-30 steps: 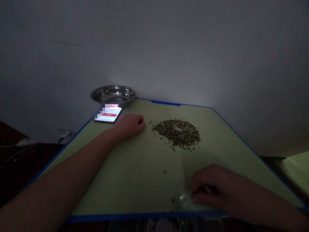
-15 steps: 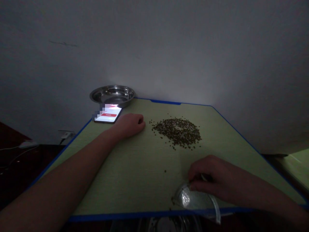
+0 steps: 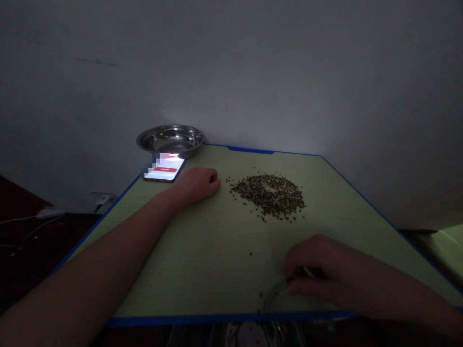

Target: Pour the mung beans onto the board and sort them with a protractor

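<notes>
A loose pile of small dark seeds (image 3: pixel 271 193) is spread on the pale table (image 3: pixel 202 260). To its left rests my left hand (image 3: pixel 200 183) on the tabletop, closed in a fist, with nothing visible in it. Near the front edge, my right hand (image 3: pixel 313 265) pinches the rim of a clear, curved plastic dish (image 3: pixel 275 295). The dish is tilted over the edge, and much of it is hard to make out in the dim light. A few stray seeds (image 3: pixel 261 294) lie beside the dish. Another single seed (image 3: pixel 251 253) sits between the pile and the front edge.
A shiny metal basin (image 3: pixel 170 137) stands at the back left, with a lit phone (image 3: pixel 164 169) in front of it. Below the front edge is another metal vessel (image 3: pixel 249 332), partly cut off. Blue trim (image 3: pixel 231 318) runs round the table, and a wall rises behind.
The clear dish in my right hand has turned, so its bright reflection is gone and its rim shows less plainly. My left hand stays in place; the whole view has shifted slightly.
</notes>
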`<control>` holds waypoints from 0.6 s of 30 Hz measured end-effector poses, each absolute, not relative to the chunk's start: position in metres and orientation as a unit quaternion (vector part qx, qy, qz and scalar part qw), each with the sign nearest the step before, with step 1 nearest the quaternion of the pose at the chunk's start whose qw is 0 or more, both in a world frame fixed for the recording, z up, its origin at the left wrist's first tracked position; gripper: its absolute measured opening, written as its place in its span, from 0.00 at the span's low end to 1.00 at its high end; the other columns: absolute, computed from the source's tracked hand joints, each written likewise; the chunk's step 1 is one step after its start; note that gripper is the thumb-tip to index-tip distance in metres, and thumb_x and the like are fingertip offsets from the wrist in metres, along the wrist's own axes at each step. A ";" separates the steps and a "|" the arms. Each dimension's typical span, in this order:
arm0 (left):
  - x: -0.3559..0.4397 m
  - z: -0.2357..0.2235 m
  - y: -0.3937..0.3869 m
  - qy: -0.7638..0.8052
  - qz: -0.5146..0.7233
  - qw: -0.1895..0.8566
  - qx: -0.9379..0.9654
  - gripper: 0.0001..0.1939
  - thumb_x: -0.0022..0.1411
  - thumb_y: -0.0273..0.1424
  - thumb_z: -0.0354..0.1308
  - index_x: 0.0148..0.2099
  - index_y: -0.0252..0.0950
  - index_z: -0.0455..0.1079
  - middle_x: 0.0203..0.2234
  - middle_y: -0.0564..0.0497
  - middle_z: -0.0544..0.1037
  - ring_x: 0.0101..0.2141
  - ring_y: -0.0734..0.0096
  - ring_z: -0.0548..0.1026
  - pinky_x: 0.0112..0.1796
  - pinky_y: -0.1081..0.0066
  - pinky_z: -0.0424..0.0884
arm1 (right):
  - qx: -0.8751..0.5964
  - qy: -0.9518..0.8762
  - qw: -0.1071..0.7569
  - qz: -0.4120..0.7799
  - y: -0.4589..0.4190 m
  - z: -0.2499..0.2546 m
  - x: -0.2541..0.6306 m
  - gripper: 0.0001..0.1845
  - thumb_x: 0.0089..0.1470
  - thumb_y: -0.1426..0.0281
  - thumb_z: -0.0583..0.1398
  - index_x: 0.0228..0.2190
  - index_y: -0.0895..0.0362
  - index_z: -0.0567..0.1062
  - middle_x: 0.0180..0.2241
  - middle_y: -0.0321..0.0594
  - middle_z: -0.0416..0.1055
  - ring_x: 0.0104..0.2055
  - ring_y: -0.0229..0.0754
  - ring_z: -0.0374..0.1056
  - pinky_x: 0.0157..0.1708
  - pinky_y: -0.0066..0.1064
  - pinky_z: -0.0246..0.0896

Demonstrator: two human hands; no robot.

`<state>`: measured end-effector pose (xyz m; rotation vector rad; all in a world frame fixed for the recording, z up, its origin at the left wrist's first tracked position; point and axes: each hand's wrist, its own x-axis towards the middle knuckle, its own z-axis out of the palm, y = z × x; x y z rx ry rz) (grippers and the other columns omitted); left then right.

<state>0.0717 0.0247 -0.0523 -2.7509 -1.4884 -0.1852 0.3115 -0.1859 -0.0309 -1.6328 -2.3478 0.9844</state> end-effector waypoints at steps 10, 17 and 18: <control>0.070 -0.053 0.026 -0.472 -0.059 0.003 -0.880 0.17 0.61 0.40 0.45 0.34 0.37 0.72 0.28 0.46 0.77 0.28 0.65 0.71 0.29 0.67 0.60 | -0.525 -0.788 0.063 0.314 -0.173 -0.025 0.293 0.08 0.56 0.64 0.62 0.32 0.52 0.79 0.27 0.32 0.75 0.28 0.36 0.68 0.28 0.26 0.55; 0.071 -0.053 0.025 -0.473 -0.053 0.007 -0.880 0.17 0.61 0.40 0.45 0.35 0.36 0.72 0.28 0.46 0.77 0.28 0.66 0.71 0.28 0.68 0.60 | -0.504 -0.802 0.056 0.316 -0.176 -0.022 0.297 0.08 0.57 0.64 0.61 0.33 0.53 0.80 0.32 0.36 0.76 0.35 0.40 0.70 0.34 0.28 0.58; 0.071 -0.053 0.025 -0.471 -0.055 0.007 -0.880 0.17 0.61 0.40 0.45 0.34 0.36 0.72 0.28 0.46 0.77 0.27 0.66 0.71 0.28 0.68 0.60 | -0.514 -0.796 0.053 0.313 -0.177 -0.021 0.302 0.08 0.57 0.64 0.61 0.33 0.53 0.80 0.32 0.37 0.76 0.35 0.41 0.70 0.33 0.29 0.59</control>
